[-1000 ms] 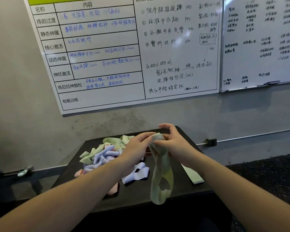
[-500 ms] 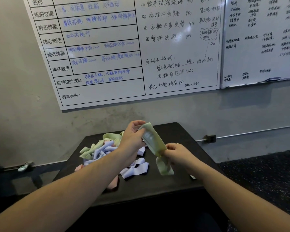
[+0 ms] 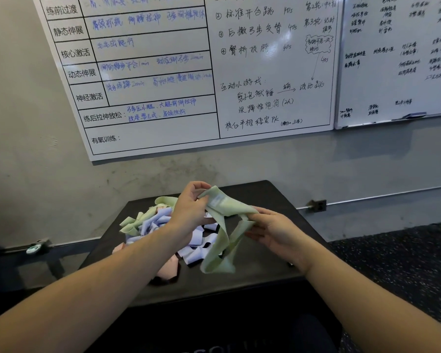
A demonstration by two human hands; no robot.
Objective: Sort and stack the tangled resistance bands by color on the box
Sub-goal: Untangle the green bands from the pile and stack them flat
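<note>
Left hand [image 3: 191, 212]: pinching green band's [image 3: 227, 207] upper end, above the box [image 3: 265, 273].
Right hand [image 3: 273, 233]: gripping same band lower down.
Band pile [image 3: 161, 228]: tangled on box, left of green band.

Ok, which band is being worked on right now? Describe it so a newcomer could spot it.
Below the whiteboard, find the black box with a tangled pile on its left. The green band is the one lifted above the box, pinched between left hand and right hand, its loop dangling; the others lie flat.
</note>
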